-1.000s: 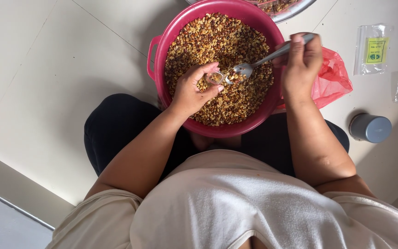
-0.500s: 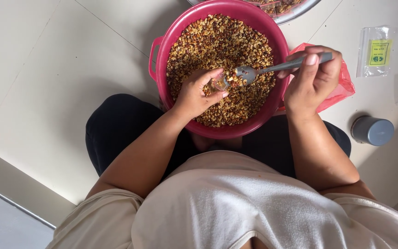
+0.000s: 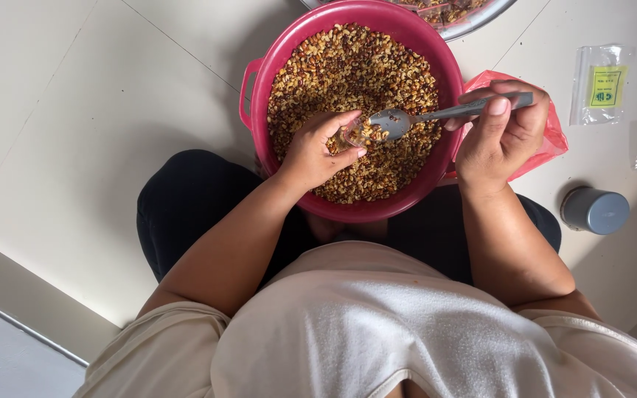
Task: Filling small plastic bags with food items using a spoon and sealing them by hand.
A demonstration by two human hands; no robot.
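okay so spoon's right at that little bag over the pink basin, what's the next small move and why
Probably tip the spoon so its beans slide into the small clear bag: the left hand holds it just under the bowl, and the right hand grips the handle.

A magenta basin (image 3: 259,81) holds speckled brown-and-tan beans (image 3: 348,66). The spoon (image 3: 407,119) is silver, the bag (image 3: 551,140) red, the jar (image 3: 595,211) grey, and 2 clear packets (image 3: 600,82) carry yellow-green labels.

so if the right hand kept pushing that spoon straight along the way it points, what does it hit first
Most likely the small clear container held by the left hand; the spoon in the right hand already sits at its mouth.
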